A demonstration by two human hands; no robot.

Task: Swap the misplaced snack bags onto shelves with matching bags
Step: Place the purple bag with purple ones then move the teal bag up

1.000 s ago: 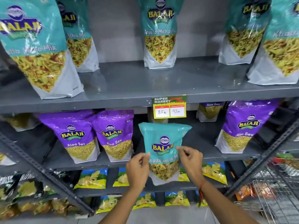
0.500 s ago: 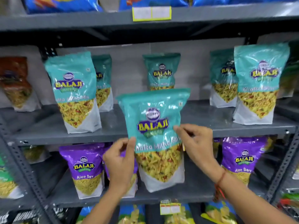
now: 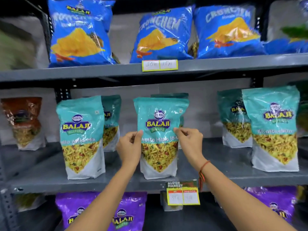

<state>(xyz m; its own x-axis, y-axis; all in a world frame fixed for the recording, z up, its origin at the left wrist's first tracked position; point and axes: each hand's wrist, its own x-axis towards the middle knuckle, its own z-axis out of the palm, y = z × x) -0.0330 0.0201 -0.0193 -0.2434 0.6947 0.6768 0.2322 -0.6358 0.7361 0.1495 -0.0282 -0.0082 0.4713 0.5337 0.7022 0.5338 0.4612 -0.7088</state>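
Left hand (image 3: 129, 147) and right hand (image 3: 189, 140), fingers pinched on its side edges, stand the teal Khatta Mitha Mix bag (image 3: 159, 139) on the middle shelf (image 3: 50, 182) among matching bags; release apparently remains.

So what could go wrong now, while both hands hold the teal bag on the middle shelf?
1. The teal bag stands near the shelf's front edge; released carelessly, it may tip forward and fall.
2. The left hand and right hand pinch only its sides, so withdrawing unevenly could topple it.
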